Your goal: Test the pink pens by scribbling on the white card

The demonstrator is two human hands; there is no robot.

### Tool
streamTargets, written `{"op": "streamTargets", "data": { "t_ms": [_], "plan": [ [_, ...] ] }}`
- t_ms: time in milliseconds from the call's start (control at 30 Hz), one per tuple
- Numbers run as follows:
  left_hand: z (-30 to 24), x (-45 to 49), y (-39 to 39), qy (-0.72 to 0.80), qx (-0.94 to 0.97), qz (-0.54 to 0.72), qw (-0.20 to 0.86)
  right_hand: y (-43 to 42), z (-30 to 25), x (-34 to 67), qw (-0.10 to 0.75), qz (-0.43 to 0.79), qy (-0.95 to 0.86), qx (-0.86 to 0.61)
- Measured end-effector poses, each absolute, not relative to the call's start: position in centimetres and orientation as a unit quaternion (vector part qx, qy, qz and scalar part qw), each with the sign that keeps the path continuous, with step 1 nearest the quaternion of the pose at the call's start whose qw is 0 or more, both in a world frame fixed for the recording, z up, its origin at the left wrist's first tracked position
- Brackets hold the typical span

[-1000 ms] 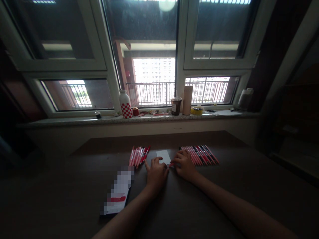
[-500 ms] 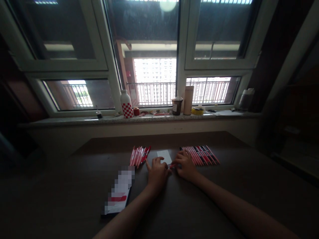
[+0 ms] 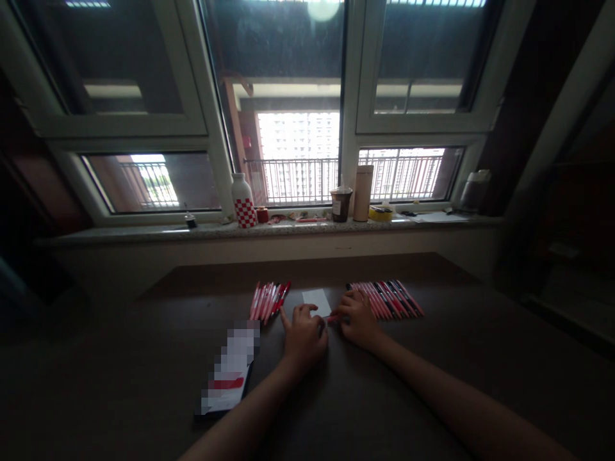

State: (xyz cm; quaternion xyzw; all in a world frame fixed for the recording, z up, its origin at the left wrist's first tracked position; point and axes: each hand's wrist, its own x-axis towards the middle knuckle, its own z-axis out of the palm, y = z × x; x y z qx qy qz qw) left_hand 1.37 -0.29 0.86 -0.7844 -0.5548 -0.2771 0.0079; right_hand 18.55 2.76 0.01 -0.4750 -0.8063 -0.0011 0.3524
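My left hand and my right hand rest close together on a dark table. Between them they pinch a red pen, whose tip shows at their fingertips. A small white card lies just beyond the hands. A bundle of red and pink pens lies to the left of the card. A longer row of red and dark pens spreads out to the right, touching my right hand's fingers.
A flat packet, blurred out, lies on the table at my left forearm. On the windowsill behind stand a checked white bottle, a cup, a tall tumbler and a yellow tape roll.
Both hands have stayed in place; the fingers shifted only slightly around the red pen.
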Motion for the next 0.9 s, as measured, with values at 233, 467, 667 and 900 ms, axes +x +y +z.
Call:
{"op": "streamTargets", "data": {
  "t_ms": [233,467,667,900],
  "plan": [
    [0.77,1.54,0.09,-0.559,-0.782,-0.274,0.026,2.79,-0.02,18.55,0.347,-0.002,-0.807,-0.478],
    [0.86,1.90,0.28,-0.568,-0.778,-0.261,0.057,2.89,-0.15,18.49,0.347,-0.006,-0.806,-0.478],
    [0.57,1.77,0.40,-0.565,-0.777,-0.268,0.072,2.99,-0.22,18.47,0.350,-0.006,-0.803,-0.483],
    [0.99,1.68,-0.38,-0.595,-0.749,-0.276,0.088,3.13,-0.37,18.62,0.368,-0.019,-0.790,-0.490]
  ]
}}
